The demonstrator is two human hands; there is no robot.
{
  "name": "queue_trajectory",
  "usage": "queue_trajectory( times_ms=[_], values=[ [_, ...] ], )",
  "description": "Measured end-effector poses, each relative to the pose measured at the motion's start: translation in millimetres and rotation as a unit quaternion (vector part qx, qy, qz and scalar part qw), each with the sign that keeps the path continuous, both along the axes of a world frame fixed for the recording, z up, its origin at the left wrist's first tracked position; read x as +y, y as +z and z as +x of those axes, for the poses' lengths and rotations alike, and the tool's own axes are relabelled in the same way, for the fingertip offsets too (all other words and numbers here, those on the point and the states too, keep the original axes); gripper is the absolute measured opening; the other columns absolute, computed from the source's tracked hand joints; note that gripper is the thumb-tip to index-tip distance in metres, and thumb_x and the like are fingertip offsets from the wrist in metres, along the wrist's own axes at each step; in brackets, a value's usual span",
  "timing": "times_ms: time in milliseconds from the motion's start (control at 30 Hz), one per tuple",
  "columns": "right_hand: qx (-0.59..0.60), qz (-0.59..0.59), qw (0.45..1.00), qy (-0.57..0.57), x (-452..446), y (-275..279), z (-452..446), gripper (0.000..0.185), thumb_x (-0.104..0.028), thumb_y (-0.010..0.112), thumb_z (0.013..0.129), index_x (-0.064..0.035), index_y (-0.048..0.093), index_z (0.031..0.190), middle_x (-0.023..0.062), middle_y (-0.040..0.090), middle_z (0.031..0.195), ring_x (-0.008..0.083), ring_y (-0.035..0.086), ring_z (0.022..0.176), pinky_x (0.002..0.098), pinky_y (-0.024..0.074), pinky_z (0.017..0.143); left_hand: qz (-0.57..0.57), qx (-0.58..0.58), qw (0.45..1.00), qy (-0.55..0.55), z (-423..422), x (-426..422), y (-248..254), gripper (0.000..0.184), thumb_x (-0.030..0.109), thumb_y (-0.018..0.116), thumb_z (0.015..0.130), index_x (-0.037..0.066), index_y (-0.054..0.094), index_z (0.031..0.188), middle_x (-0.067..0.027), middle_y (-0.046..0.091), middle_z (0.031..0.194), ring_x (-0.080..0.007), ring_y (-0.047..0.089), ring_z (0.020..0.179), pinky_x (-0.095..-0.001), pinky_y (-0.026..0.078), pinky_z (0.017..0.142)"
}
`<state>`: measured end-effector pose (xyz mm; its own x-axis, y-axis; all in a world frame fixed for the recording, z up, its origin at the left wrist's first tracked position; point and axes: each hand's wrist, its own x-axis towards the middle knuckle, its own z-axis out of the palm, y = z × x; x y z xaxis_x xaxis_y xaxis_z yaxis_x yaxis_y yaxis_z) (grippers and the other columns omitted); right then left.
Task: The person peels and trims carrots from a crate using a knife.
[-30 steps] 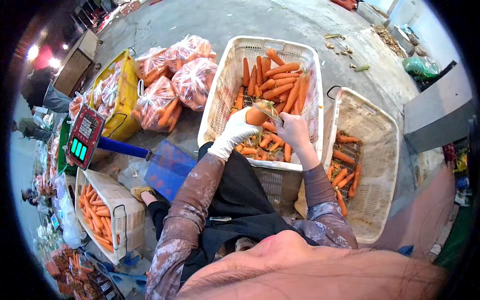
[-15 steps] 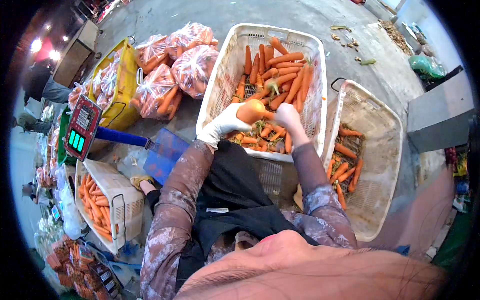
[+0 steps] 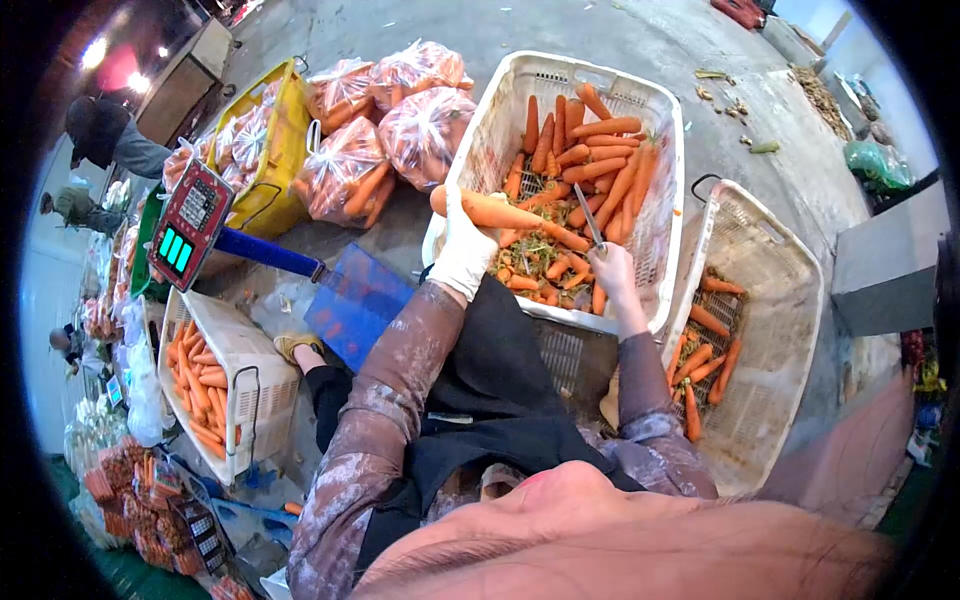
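Observation:
My left hand (image 3: 466, 252), in a white glove, is closed around a thick carrot (image 3: 492, 211) above the near left side of a white plastic crate (image 3: 672, 215). The carrot lies nearly level, its blunt end to the left. My right hand (image 3: 612, 268), bare, grips a small knife (image 3: 588, 215) with its blade pointing up and away from me. The blade is apart from the held carrot. Beneath my hands, the crate holds a pile of carrots (image 3: 600, 140) at the far side and green trimmings with carrot ends (image 3: 548, 265) at the near side.
Right of me, a second white crate (image 3: 790, 300) has several carrots inside. To the left are bagged carrots (image 3: 345, 175), a yellow crate (image 3: 290, 150), a scale with a blue platform (image 3: 362, 300) and a tilted carrot crate (image 3: 262, 400). A person (image 3: 110, 140) is at far left.
The view has shifted, moving the scene rightward. My left hand has turned the carrot sideways and drawn it left. My right hand has moved away from the carrot, and the knife blade now shows clearly.

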<state>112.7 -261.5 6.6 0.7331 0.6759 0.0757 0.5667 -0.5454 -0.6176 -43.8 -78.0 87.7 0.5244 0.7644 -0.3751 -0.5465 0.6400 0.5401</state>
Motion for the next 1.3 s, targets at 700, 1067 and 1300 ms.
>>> queue_trajectory(
  times_ms=[700,1067,1300],
  values=[
    [0.328,0.247,0.912,0.014,74.6,27.5,-96.6,0.033,-0.022,0.058,0.086,-0.0054,0.049,0.059,-0.0007,0.046,0.049,0.0085,0.043,0.044,0.0280,0.0319,0.040,-0.061,-0.038,0.996,0.049,-2.4,-8.4,8.8,0.071,0.055,0.060,0.078,0.002,0.038,0.121,-0.0144,0.054,0.103,-0.0277,0.055,0.095,-0.0398,0.047,0.088],
    [0.569,0.364,0.737,-0.035,68.8,52.4,-60.3,0.020,-0.024,0.056,0.088,-0.0057,0.059,0.081,0.0015,0.058,0.072,0.0073,0.046,0.048,0.0204,0.0338,0.040,-0.026,-0.135,0.991,0.004,-2.0,-4.5,3.0,0.057,0.048,0.060,0.081,0.008,0.042,0.118,-0.0126,0.051,0.101,-0.0289,0.053,0.090,-0.0450,0.047,0.081],
    [0.497,0.287,0.817,0.060,62.9,63.3,-75.4,0.023,-0.028,0.066,0.083,-0.0068,0.058,0.083,-0.0045,0.050,0.064,0.0041,0.039,0.045,0.0197,0.0309,0.043,0.094,-0.032,0.992,-0.077,-0.4,-1.1,-19.7,0.043,0.004,0.065,0.072,0.003,0.046,0.111,-0.0103,0.052,0.100,-0.0252,0.054,0.091,-0.0374,0.046,0.086]
  ],
)
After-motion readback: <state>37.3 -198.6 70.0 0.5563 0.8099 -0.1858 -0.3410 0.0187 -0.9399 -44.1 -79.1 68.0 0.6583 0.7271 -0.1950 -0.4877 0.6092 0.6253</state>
